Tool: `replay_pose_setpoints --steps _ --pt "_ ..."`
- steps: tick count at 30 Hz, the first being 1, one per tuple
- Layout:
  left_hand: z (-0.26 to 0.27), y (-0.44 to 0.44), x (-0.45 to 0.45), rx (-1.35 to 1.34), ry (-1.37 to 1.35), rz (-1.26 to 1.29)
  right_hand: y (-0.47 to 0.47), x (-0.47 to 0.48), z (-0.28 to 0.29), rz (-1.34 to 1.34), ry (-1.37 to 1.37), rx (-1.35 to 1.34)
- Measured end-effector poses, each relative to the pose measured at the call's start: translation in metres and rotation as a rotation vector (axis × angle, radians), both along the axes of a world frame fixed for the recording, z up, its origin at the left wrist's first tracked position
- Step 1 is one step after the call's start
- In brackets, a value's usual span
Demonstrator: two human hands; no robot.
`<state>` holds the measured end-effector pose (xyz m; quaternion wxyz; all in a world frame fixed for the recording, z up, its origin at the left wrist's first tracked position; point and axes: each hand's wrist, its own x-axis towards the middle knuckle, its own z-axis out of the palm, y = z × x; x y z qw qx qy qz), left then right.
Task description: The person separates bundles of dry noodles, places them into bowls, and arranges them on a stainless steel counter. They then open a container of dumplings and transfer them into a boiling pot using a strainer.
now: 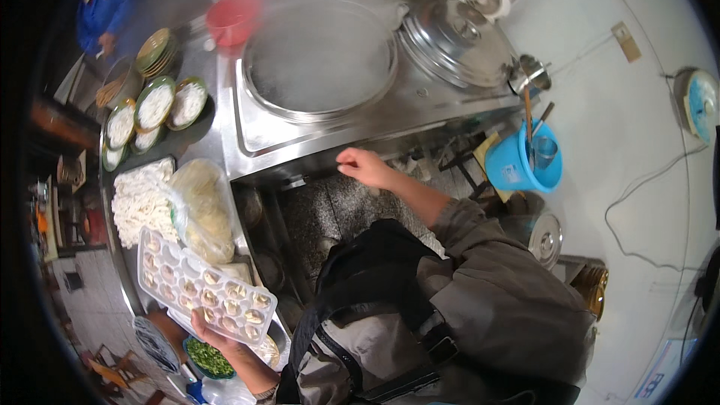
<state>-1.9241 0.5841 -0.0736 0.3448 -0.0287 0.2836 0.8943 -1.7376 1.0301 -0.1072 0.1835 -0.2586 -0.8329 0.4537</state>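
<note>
My left hand (212, 334) holds a white plastic compartment tray (194, 264) by its near edge, at the lower left; dumplings sit in many of its hollows, and some hollows are bare. Over the gap beside the steel stove my right hand (363, 166) is raised with bent fingers, and nothing shows in it. Beyond it a large round pot (320, 62) steams in the steel stove top. White noodles (143, 197) lie on a tray next to a clear plastic bag of pale noodles (199, 208). Several green bowls (154, 106) hold white noodles.
A red plastic bowl (232, 18) stands left of the pot, large steel lids (458, 39) to its right. A blue bucket (520, 163) holds long-handled tools. Chopped greens (208, 355) sit in a container at lower left. A person in blue (107, 5) stands at upper left.
</note>
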Motion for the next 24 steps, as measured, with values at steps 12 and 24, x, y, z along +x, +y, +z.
replay_pose_setpoints --steps 12,24 --pt "0.136 0.183 0.123 -0.295 0.042 -0.202 0.145 0.327 0.058 -0.737 -0.084 -0.413" --pt "0.229 0.279 0.245 -0.413 0.007 -0.225 0.267 0.521 -0.008 -1.254 0.232 -0.941"
